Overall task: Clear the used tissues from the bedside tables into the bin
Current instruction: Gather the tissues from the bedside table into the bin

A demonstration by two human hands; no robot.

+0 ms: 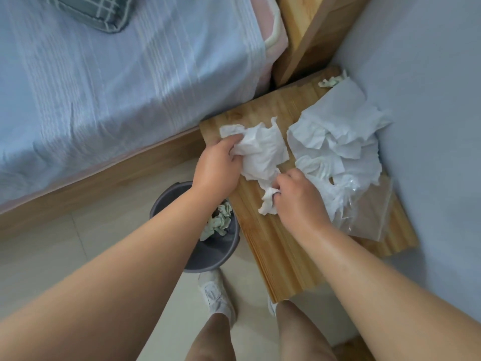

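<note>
- Left hand (217, 162) clamped on a crumpled tissue (260, 149) at the desk (281, 259) edge nearest the bin (208, 256), prob. so the drop is short.
- Right hand (296, 196) pinches a small tissue scrap (268, 204), fingers closed on it.
- Big tissue pile (335, 142) + clear bag (369, 214) lie by the wall, not yet cleared.
- Bin sits on floor betw. bed (117, 87) & desk, w/ tissues inside.

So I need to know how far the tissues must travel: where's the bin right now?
The grey bin stands on the floor at the bedside table's left edge, between it and the bed, directly under the left forearm, with crumpled tissues already inside.
</note>
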